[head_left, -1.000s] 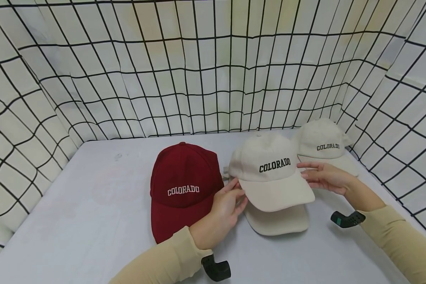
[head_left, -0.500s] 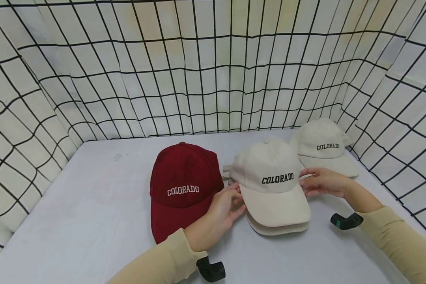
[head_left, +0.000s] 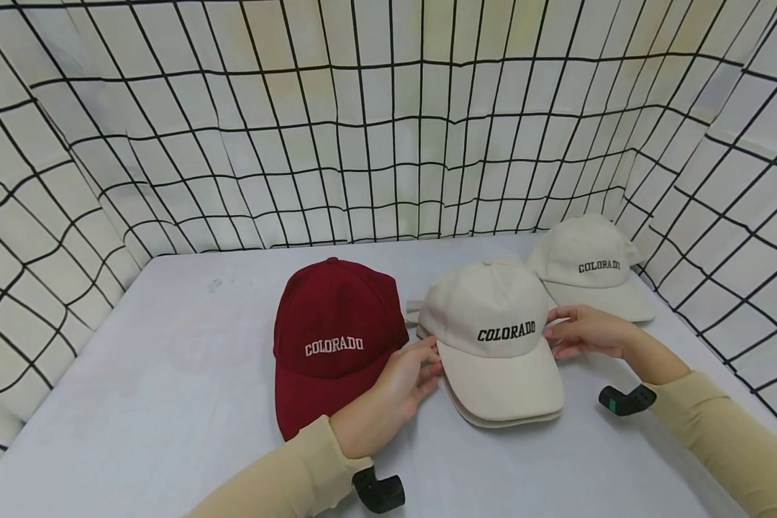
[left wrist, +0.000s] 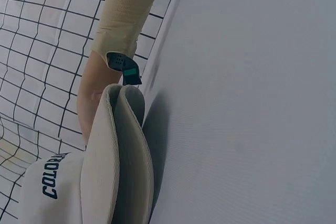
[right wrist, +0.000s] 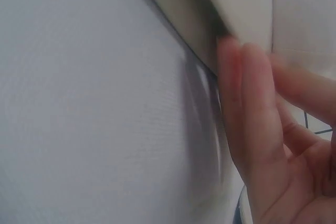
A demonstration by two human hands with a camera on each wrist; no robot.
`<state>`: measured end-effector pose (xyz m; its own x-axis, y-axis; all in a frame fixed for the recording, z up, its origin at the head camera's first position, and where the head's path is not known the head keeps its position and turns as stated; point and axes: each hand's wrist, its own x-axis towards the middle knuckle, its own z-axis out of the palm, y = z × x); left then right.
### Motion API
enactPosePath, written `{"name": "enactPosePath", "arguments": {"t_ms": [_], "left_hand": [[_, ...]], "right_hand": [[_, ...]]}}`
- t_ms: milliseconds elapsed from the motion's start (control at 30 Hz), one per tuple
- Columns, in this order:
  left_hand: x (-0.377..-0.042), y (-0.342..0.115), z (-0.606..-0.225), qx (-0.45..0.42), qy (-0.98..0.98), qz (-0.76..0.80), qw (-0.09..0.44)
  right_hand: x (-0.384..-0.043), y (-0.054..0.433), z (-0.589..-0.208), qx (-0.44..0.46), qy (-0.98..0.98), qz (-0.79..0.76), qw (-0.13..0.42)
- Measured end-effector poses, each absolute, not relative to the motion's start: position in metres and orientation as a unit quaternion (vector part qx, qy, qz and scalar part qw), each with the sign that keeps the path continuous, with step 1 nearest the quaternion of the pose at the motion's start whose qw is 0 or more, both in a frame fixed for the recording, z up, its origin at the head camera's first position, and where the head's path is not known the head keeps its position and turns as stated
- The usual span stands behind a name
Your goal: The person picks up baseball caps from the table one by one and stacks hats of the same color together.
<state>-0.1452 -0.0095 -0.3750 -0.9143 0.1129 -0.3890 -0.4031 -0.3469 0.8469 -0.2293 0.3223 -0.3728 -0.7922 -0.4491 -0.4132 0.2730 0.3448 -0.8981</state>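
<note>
A cream cap (head_left: 495, 381) with dark COLORADO lettering sits over another cream cap (head_left: 485, 422), whose brim shows just beneath. My left hand (head_left: 398, 385) holds the upper cap at the left end of its brim. On the opposite side, my right hand (head_left: 589, 333) holds it where brim meets crown. The right wrist view has the right fingers (right wrist: 257, 93) against the brim edge. In the left wrist view the upper brim (left wrist: 102, 166) and lower brim (left wrist: 137, 161) lie close, a narrow gap between them. A red cap (head_left: 339, 324) lies beside the left hand, partly covered by it.
A third cream cap (head_left: 592, 262) rests at the back right, behind the right hand. All caps are on a white-covered table (head_left: 149, 374). Black grid netting (head_left: 388, 137) over white sheeting encloses the back and sides.
Between both hands, the upper cream cap has come down onto the lower one, its brim moving toward me until the two brims nearly line up. The red cap and the back cap stay put.
</note>
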Motion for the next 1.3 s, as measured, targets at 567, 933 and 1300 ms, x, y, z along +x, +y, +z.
{"name": "enactPosePath", "arguments": {"t_ms": [567,933,1300], "left_hand": [[-0.146,-0.01,-0.375,-0.133,0.598,0.768,0.189],[-0.144,-0.018,-0.366,-0.104,0.629,0.738,0.222],[-0.13,-0.035,-0.348,0.027,0.677,0.687,0.262]], "right_hand": [[-0.23,0.323,-0.373,-0.079,0.78,-0.53,0.324],[-0.23,0.32,-0.368,-0.112,0.839,-0.441,0.298],[-0.227,0.336,-0.347,-0.125,0.862,-0.424,0.249]]}}
